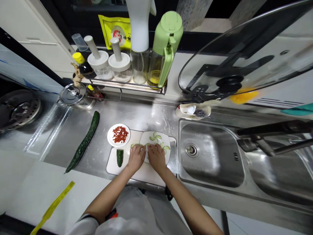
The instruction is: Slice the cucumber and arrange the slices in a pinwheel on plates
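A whole cucumber (84, 142) lies on the steel counter (102, 156), apart from the cutting board (112, 164), perhaps to save board space. 1 round plate (111, 135) of red pieces (119, 133) overlaps the board's corner; 1 cucumber chunk (119, 158) sits on the board, near the left hand (137, 155). That hand's fingers bend narrowly at the square plate's (167, 155) left edge; the right hand (156, 156) curls over the plate, among cucumber slices (167, 148). I cannot tell what either pinches. Rightward, the sink (215, 156) edge limits counter room.
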A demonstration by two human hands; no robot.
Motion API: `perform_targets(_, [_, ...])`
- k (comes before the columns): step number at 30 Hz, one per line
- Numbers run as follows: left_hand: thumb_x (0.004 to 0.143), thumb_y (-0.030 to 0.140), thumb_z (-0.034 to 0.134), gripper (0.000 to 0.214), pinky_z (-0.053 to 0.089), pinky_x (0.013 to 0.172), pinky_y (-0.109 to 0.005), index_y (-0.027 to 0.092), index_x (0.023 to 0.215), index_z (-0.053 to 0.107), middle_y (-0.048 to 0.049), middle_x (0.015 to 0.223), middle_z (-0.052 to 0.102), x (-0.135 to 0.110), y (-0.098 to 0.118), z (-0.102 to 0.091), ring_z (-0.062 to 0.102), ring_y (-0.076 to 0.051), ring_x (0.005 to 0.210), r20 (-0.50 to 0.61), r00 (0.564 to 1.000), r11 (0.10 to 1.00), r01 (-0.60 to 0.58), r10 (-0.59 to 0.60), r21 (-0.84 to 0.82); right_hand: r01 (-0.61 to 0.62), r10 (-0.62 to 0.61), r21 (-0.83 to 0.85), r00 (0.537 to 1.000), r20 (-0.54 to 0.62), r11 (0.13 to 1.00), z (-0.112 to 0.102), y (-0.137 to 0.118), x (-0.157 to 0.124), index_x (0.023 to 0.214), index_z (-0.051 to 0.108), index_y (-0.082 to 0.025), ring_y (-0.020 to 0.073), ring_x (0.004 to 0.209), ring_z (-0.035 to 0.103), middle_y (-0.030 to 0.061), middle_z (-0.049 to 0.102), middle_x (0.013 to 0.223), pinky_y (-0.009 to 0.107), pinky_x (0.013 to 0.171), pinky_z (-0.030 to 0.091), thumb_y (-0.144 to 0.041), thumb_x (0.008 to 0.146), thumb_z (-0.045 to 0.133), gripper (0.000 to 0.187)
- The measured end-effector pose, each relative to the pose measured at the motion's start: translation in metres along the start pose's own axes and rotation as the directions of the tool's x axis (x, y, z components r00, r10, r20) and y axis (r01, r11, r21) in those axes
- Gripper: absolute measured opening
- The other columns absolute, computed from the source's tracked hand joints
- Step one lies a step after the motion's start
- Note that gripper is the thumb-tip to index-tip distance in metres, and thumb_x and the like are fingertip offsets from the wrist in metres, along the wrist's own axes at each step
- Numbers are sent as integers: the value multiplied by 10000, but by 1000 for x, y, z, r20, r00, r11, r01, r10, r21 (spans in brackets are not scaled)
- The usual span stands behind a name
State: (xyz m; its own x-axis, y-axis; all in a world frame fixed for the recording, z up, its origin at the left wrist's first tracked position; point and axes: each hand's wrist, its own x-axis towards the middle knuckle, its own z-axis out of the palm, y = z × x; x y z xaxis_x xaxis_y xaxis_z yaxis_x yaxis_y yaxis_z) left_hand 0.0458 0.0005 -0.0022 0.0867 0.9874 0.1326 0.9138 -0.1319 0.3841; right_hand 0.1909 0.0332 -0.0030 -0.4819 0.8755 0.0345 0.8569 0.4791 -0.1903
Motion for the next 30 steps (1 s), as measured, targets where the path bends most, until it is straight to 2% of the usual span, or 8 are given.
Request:
perform_targets(5, [901, 219, 461, 345, 377, 861, -404, 206, 1234, 552, -116, 1148, 573, -5, 6, 3, 451, -268, 1084, 55, 998, 992, 2, -9, 129, 20, -17, -65, 999, 40, 998, 6, -7, -5, 1308, 512, -171, 306, 1188, 383, 125, 542, 1284, 417, 866, 340, -191, 912, 404, 411])
perform_targets(13, [892, 232, 465, 375, 378, 854, -420, 205, 1261, 526, -129, 1201, 537, -7, 14, 7, 444, -277, 1092, 96, 992, 975, 56, -78, 215, 44, -37, -62, 994, 101, 997, 6, -3, -4, 1342, 479, -160, 317, 1219, 381, 144, 511, 1331, 449, 895, 343, -200, 915, 398, 436])
perform_targets(26, [876, 219, 482, 392, 393, 842, -445, 205, 1266, 523, -148, 1195, 535, -8, 15, 11, 448, -293, 1076, 63, 994, 985, 84, -95, 150, 49, -44, -62, 995, 87, 997, 5, -2, -4, 1335, 484, -172, 312, 1214, 376, 137, 522, 1313, 445, 894, 327, -201, 915, 392, 430])
perform_targets(30, [874, 209, 489, 373, 410, 841, -449, 221, 1242, 545, -140, 1180, 545, -7, 15, 8, 463, -292, 1068, 35, 995, 992, 95, -98, 84, 48, -43, -72, 996, 73, 996, 5, -1, -4, 1329, 486, -171, 311, 1216, 366, 134, 526, 1303, 436, 895, 313, -192, 918, 377, 426])
